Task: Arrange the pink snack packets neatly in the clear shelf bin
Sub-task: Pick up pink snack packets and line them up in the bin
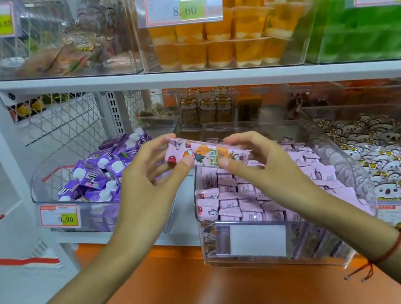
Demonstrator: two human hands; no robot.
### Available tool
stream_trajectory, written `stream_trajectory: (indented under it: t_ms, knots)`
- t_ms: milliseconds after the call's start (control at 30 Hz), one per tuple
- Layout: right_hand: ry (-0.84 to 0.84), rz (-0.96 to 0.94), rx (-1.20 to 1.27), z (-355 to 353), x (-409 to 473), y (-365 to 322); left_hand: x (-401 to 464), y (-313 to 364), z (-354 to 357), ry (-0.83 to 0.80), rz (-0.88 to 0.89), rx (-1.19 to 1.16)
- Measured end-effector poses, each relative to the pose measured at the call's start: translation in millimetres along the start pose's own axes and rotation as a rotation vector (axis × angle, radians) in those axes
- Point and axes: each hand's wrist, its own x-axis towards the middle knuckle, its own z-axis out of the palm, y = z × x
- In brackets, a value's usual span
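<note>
Near the centre of the frame, both hands hold one pink snack packet [205, 155] level above the clear shelf bin [247, 254], which sits at centre right on the orange shelf ledge [183, 280]. The left hand [144, 184] pinches the packet's left end, thumb underneath and fingertips over the top edge, the other fingers loosely spread. The right hand [256, 164] curls round the right end, thumb pressed to the printed face and fingers arched over the top. The bin below is already packed with rows of pink packets [237, 193], mostly stacked flat with their ends toward the front, so the job looks well advanced and this packet seems bound for a gap near the front left. The main risk, as I judge it, is that the glossy wrapper slips from such a light two-ended pinch and drops crooked across the tidy rows. Pressing it into a tight slot could also buckle neighbours or lift them out of line. The bin juts past the ledge, so a hard downward push at its front lip might tip it. To the left, a second clear bin of purple drink cartons [97, 173] stands close enough that a stray packet could land there
</note>
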Motion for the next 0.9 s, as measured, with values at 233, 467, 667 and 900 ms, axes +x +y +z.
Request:
stream_trajectory:
  t_ms: [233,467,667,900]
  knots:
    - [-0.168,-0.116,-0.579,-3.8,-5.5,29.3,15.9,-1.2,-10.7,-0.188,0.391,0.637]
    - [-0.236,-0.234,-0.664,-8.2,-4.4,32.2,53.2,26.5,-1.0,-0.523,0.485,1.022]
    - [-0.224,-0.233,-0.673,-8.8,-5.3,31.6,61.1,15.4,23.0,-0.684,0.475,1.284]
    - [-0.124,-0.271,-0.648,-7.1,-7.8,26.9,15.8,-19.5,-0.6,-0.172,0.376,0.751]
